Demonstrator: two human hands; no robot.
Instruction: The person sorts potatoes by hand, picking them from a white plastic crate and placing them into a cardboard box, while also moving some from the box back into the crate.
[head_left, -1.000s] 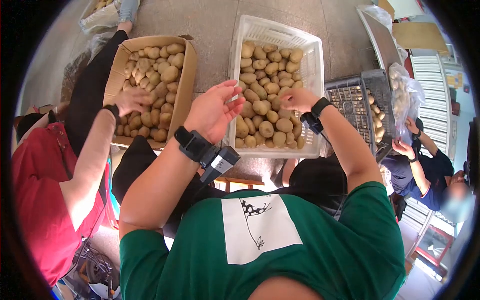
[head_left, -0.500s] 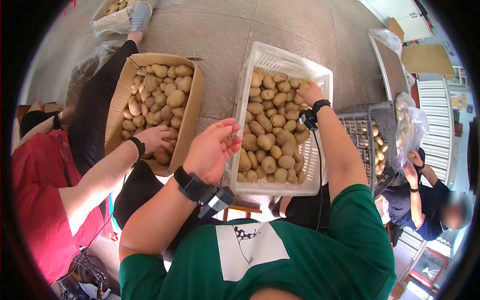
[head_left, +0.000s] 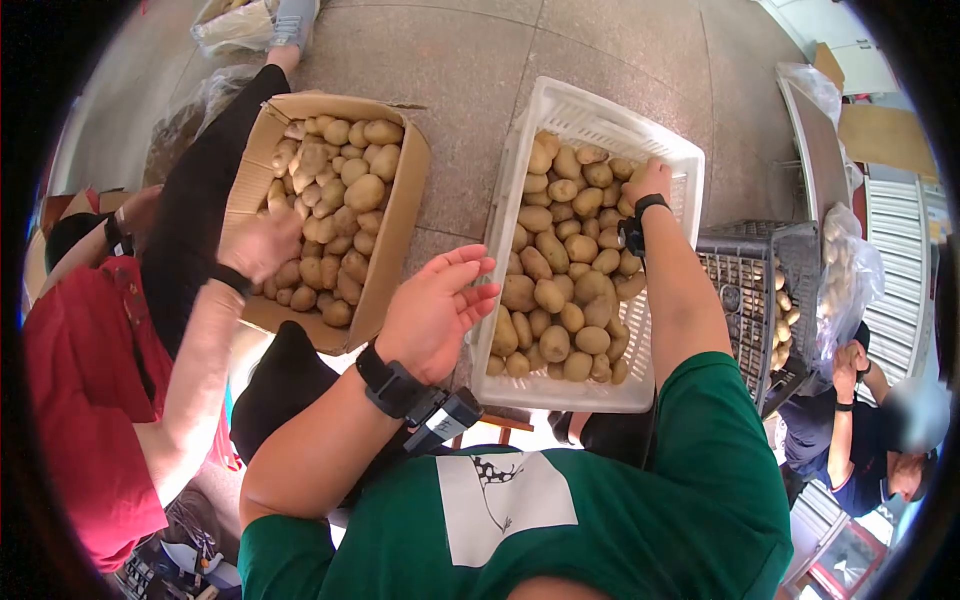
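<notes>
A white plastic crate [head_left: 678, 250] full of potatoes [head_left: 556, 250] stands in front of me. My right hand [head_left: 648, 182] is down at the crate's far right corner. Its fingers are curled over a potato there, and the fingertips are partly hidden. My left hand [head_left: 436, 310] hovers beside the crate's left wall, palm turned up and fingers stretched out, with nothing in it. Both my wrists carry black straps with small devices.
Left of the crate is a cardboard box [head_left: 408, 215] of potatoes, with a co-worker's blurred hand [head_left: 262, 243] over it. A dark slatted crate [head_left: 735, 285] with potatoes stands on the right. Farther right, another person sits near a plastic bag [head_left: 848, 260].
The view has shifted, moving the crate and box rightward in the picture. My right hand stays at the same corner, fingers less visible. The co-worker's hand has lifted off the box's near potatoes.
</notes>
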